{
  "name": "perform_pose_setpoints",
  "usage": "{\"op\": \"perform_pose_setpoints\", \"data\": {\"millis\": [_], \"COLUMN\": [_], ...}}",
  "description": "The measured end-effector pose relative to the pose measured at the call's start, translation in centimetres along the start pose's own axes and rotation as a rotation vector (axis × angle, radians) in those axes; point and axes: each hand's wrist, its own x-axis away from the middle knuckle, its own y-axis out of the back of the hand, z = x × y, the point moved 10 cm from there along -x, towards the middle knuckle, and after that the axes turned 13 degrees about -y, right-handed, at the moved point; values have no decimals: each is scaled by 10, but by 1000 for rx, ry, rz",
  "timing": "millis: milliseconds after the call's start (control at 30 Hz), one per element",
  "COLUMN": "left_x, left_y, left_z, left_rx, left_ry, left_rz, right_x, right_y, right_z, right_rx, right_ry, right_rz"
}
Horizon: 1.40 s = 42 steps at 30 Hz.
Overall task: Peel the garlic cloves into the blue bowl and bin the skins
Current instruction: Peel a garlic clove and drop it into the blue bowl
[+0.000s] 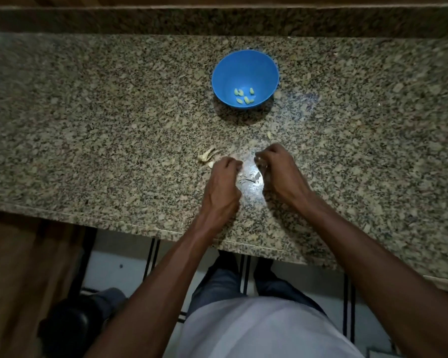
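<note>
The blue bowl (264,65) stands on the granite counter (101,125) with several peeled garlic cloves (244,96) in its bottom. In front of it, my left hand (224,182) rests knuckles-up on the counter, fingers curled under; whether it holds anything is hidden. A small heap of garlic skins (207,156) lies just left of its fingertips. My right hand (276,167) is close beside it, fingers curled, pinching a pale scrap of skin at the fingertips. One loose skin flake (254,179) lies between the hands.
A stray skin bit (269,135) lies between the bowl and my right hand. The counter's front edge (140,223) runs diagonally just behind my wrists. A dark round object (62,329) sits on the floor at lower left, beside a wooden cabinet (18,267).
</note>
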Motion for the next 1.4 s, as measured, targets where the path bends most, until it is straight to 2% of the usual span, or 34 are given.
{"op": "perform_pose_setpoints", "data": {"millis": [67,233,367,533,633,700,767,867,967,1033,1133,1200,1400], "left_x": [-7,-15,14,38,36,30,26,30,37,37,34,31,24], "left_y": [14,1,-4,8,11,4,-5,-13,2,5,-6,-9,-1], "left_z": [7,13,13,28,33,26,17,12,30,39,39,37,30], "left_rx": [-30,-177,-188,-66,-66,-50,12,184,177,123,124,125,104], "left_ry": [43,6,-1,82,118,110,101,118,224,246,187,139,45], "left_rz": [-53,97,82,-25,-45,1,38,13,-79,-44,115,154,81], "right_x": [-17,-26,11,26,23,27,34,38,32,29,29,31,28], "right_y": [4,-15,-40,-19,-9,-14,-24,-37,-23,-20,-31,-41,-41], "right_z": [-1,28,31,16,-3,1,17,38,27,14,20,28,44], "right_rx": [-87,111,-18,-91,-35,26,-26,-45,-101,-107,-35,-18,-9], "right_ry": [-54,75,86,-25,-98,-96,-67,-9,-99,-153,-122,-111,-5], "right_rz": [29,108,243,55,-51,-31,20,80,75,102,211,304,260]}}
